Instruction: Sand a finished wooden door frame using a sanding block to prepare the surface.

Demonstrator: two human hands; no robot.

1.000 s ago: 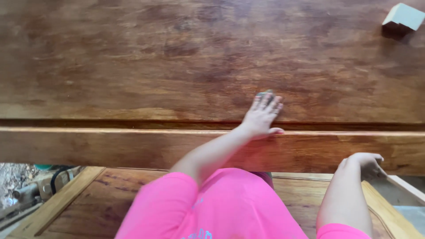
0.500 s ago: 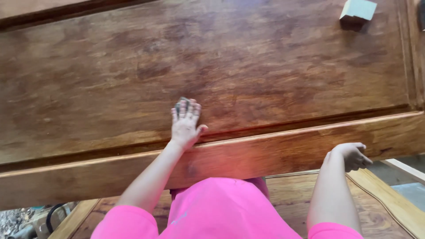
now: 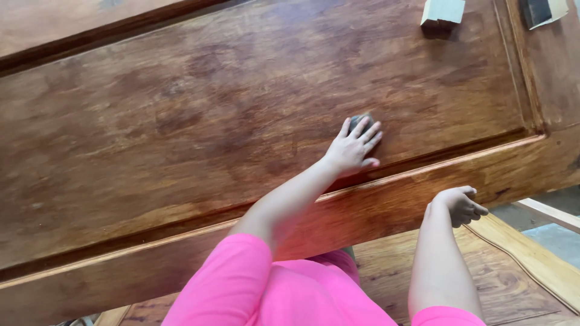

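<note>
The left hand (image 3: 353, 150) lies flat, fingers spread, on the large glossy brown wooden door panel (image 3: 199, 121), pressing a small dark grey pad (image 3: 360, 119) whose edge just peeks out past the fingertips. So that grip is pressed down on the pad, not curled round it. The pad sits on the panel's recessed field, just above the raised lower rail (image 3: 423, 187).

The right hand (image 3: 459, 205) hangs off the panel's lower edge, below the rail, fingers loosely curled together on nothing I can make out.

Far up the panel, near its top right corner, rest a pale wooden block (image 3: 443, 13) and a dark block with a light edge (image 3: 544, 9).

As I judge it, the pad could slip out from under the flat palm, since nothing pinches it. Uneven pressure near the rail's moulded edge could also scuff the finish there.
</note>
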